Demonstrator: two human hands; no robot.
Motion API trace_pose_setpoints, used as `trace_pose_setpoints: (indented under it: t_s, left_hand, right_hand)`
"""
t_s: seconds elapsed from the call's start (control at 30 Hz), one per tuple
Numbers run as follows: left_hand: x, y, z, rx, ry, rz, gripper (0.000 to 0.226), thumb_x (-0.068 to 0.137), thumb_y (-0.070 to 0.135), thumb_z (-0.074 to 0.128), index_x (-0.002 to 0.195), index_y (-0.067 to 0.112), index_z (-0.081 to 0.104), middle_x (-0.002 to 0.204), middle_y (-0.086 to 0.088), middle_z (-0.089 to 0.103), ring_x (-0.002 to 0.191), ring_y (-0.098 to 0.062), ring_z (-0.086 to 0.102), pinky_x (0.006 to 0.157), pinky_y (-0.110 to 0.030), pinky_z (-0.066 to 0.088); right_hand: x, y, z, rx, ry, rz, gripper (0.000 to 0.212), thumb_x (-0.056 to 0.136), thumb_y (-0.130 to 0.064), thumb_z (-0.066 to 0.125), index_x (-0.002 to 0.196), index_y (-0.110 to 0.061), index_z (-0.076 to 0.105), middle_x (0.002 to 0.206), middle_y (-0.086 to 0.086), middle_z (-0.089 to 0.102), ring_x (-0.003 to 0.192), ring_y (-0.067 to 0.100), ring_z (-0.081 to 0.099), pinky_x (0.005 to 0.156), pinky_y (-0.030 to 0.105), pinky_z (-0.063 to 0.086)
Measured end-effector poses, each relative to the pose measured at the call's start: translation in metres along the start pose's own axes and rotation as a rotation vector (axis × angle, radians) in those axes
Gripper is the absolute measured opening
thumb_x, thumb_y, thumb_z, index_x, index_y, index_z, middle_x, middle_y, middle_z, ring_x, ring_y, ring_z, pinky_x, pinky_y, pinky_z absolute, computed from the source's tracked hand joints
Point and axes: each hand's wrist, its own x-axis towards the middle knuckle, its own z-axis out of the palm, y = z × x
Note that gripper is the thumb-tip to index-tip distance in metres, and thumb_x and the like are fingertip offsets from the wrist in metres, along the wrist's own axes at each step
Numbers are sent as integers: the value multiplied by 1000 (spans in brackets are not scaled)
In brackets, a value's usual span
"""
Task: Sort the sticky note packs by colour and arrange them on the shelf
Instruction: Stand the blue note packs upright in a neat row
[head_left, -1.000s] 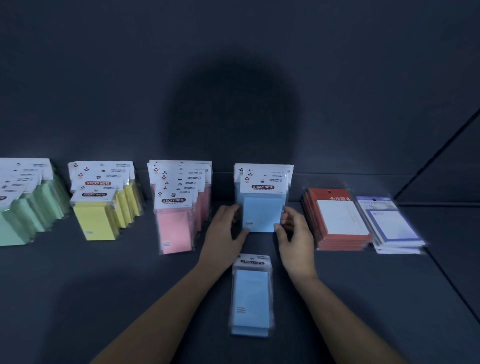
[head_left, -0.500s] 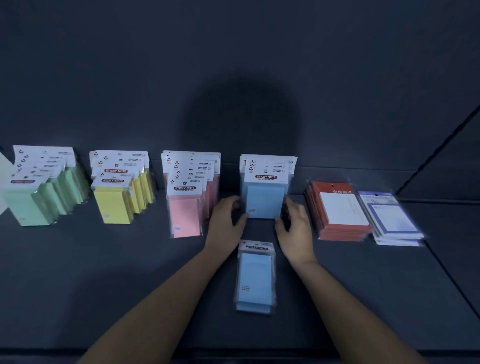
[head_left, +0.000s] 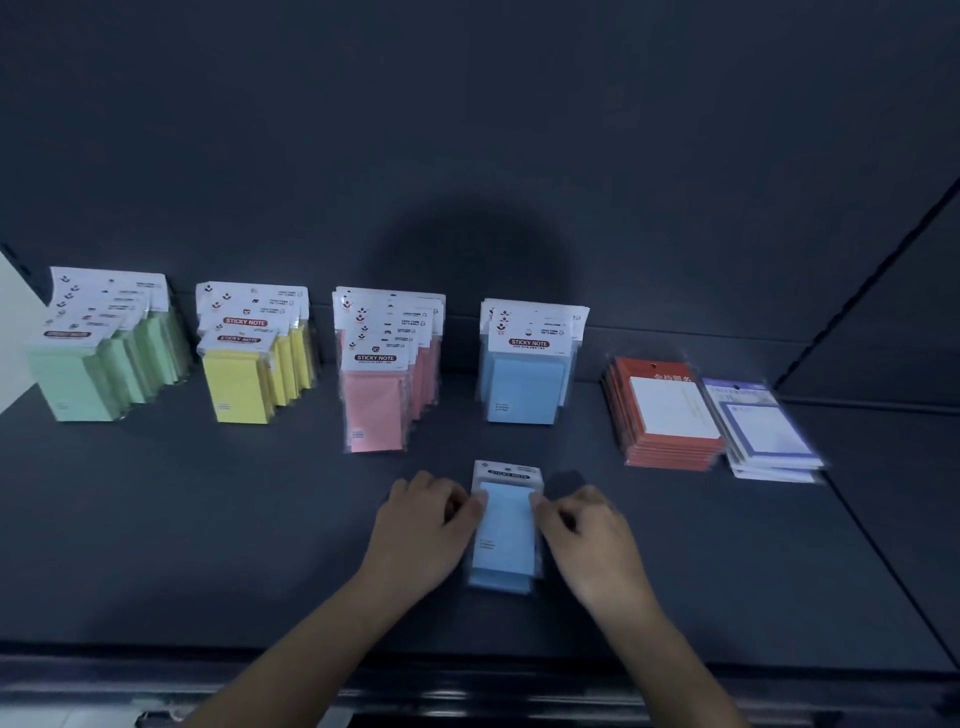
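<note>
One blue pack (head_left: 506, 530) between the fingers (head_left: 464, 508)

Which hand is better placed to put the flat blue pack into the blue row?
Right hand, narrowly: it and the left hand both hold the pack, but the row stands slightly rightward.
</note>
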Motion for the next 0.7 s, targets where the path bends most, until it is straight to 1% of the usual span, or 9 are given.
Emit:
trace_pose_setpoints:
  t_s: [0.07, 0.13, 0.17, 0.23, 0.3, 0.37, 0.47, 0.57, 0.7]
  left_hand:
    - [-2, 6, 5, 14, -55, -23, 31, 90, 46, 48, 104, 20, 57, 98, 5, 43, 99, -15, 36, 86, -28, 34]
    - [-2, 9, 9, 6, -97, -40, 32, 88, 43, 52, 112, 21, 51, 104, 5, 41, 103, -14, 34, 86, -26, 32]
    - [-3, 10, 10, -61, -105, -46, 32, 89, 39, 53, 116, 23, 48, 107, 6, 42, 106, -13, 35, 88, -26, 33]
    - [-4, 13, 10, -349, -118, -33, 30, 90, 26, 55, 119, 25, 46, 113, 8, 51, 109, -11, 46, 91, -24, 40]
    - [-6, 20, 10, -589, -89, 59, 33, 90, 11, 56, 117, 26, 45, 114, 8, 59, 106, -6, 56, 87, -19, 47]
    - [-5, 25, 13, -633, 2, 180, 41, 88, 1, 56, 118, 26, 42, 115, 13, 58, 106, 2, 56, 90, -16, 46]
    - [-3, 25, 19, -614, 54, 272, 53, 87, -5, 54, 121, 32, 36, 120, 20, 52, 111, 8, 51, 94, -12, 42]
    - [-3, 19, 25, -573, -25, 307, 63, 87, -5, 52, 124, 41, 29, 128, 22, 45, 118, 11, 44, 94, -5, 35]
    - [0, 13, 28, -509, -75, 337, 68, 87, -4, 51, 124, 46, 24, 130, 26, 41, 120, 14, 40, 93, 0, 30]
  right_hand:
    - [-6, -2, 5, 7, -40, -12, 31, 90, -29, 57, 61, -20, 58, 78, -4, 46, 83, 15, 50, 68, 20, 30]
    - [-9, -2, 9, 33, -71, 8, 16, 90, -28, 57, 80, -17, 62, 86, -4, 46, 93, 15, 50, 72, 20, 32]
    - [-11, -2, 10, 51, -67, 14, 12, 90, -28, 57, 84, -18, 60, 87, -5, 46, 94, 15, 50, 71, 20, 33]
    - [-12, -3, 11, 204, -37, 56, 3, 91, -24, 57, 89, -22, 55, 89, -7, 54, 91, 14, 56, 66, 16, 38]
    - [-13, -6, 11, 458, 11, 75, 16, 90, -14, 59, 95, -27, 51, 94, -7, 63, 87, 8, 63, 66, 12, 46]
    - [-12, -4, 10, 576, 100, 23, 31, 88, -4, 60, 101, -29, 49, 100, -9, 65, 91, 0, 64, 75, 13, 49]
    - [-12, 0, 10, 584, 140, -57, 44, 86, 3, 59, 109, -32, 45, 109, -10, 65, 100, 0, 63, 88, 20, 49]
    - [-11, 7, 9, 531, 130, -74, 56, 85, 3, 60, 120, -37, 40, 112, -15, 64, 107, 1, 61, 92, 23, 47]
    - [-8, 12, 10, 471, 111, -80, 55, 85, -1, 62, 124, -35, 43, 112, -16, 63, 107, 0, 60, 96, 27, 48]
